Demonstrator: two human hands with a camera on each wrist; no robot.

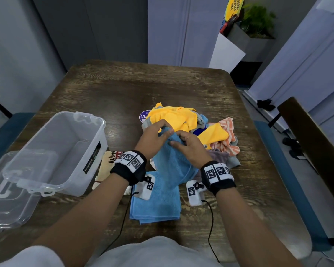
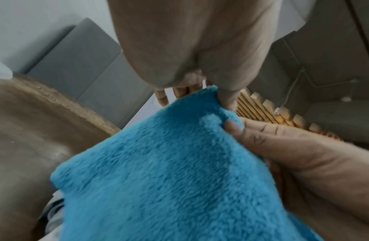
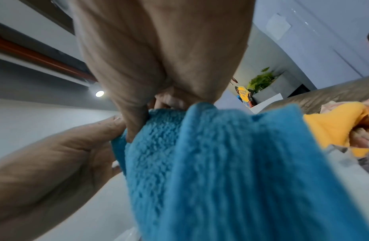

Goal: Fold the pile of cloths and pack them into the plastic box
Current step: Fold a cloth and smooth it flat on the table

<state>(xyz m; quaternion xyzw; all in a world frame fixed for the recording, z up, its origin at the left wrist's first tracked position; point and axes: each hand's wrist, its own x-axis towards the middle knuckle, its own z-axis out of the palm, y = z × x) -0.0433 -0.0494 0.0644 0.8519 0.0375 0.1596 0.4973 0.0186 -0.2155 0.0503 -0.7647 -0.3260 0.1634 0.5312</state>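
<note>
Pinching the top edge of the cloth point(image 1: 172, 166), close together: left hand point(image 1: 154, 134) and right hand point(image 1: 189, 146), fingers point(image 1: 163, 124) curled tight on it. Hanging long axis down toward the body, above the worktop point(image 1: 123, 89), just this side of the pile point(image 1: 181, 116). Box point(image 1: 79, 176) well apart to the left, nearer the left hand.

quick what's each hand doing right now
Left hand: pinching the top edge of the raised blue cloth.
Right hand: gripping the same cloth's top edge, right beside the left.
</note>
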